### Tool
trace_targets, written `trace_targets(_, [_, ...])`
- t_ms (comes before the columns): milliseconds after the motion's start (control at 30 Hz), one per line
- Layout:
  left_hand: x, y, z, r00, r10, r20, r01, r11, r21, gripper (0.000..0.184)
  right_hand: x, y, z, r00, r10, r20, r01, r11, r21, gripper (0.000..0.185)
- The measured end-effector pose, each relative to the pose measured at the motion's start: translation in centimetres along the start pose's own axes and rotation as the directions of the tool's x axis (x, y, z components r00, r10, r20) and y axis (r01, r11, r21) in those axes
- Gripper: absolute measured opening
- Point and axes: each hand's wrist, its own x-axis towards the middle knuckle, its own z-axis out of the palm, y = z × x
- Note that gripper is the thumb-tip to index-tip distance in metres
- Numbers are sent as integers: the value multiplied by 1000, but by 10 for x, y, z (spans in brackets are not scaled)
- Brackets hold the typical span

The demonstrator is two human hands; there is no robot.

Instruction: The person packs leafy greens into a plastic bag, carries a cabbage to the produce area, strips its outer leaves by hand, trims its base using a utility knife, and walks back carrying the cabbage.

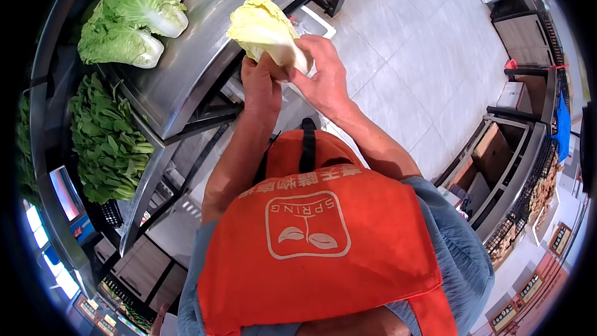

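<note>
A pale yellow-green napa cabbage is held up in front of me, near the edge of a metal counter. My left hand grips its lower left side, with the fingers partly hidden behind the base. On the other side, my right hand is closed round the white stem end. Both hands touch the cabbage, close together. Several greener napa cabbages lie on the counter at the upper left.
Dark leafy greens are piled at the left, beside the metal frame. Below the cabbage sits a white container. A shelf with boxes stands at the right, across the tiled floor.
</note>
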Motion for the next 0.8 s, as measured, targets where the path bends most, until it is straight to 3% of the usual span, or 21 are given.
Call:
trace_targets(67, [-4,0,7,997,62,-45,-66,994,-86,35,-3,6,5,997,-52,-51,53,998,19,44])
trace_targets(167, [-8,2,10,987,110,-120,-109,994,9,44,-3,1,4,1000,28,-12,-28,998,56,40])
trace_targets(267, [-8,1,12,973,172,-157,-151,979,136,39,1,-2,12,998,49,-49,-41,988,148,37])
trace_targets(367, [-15,6,23,962,185,-201,-160,978,134,41,1,5,18,990,135,-38,-127,979,160,35])
trace_targets(467, [-12,5,16,969,190,-158,-176,980,96,58,2,13,22,997,67,-45,-58,983,177,33])
trace_targets(567, [-12,4,9,973,170,-156,-156,983,97,58,-1,25,26,993,111,-41,-97,964,249,31])
trace_targets(667, [-5,-6,-3,965,210,-158,-194,974,115,59,0,18,28,994,93,-65,-81,983,165,32])
trace_targets(800, [-10,-1,11,915,372,-154,-314,899,305,57,1,13,29,992,121,31,-121,992,18,37])
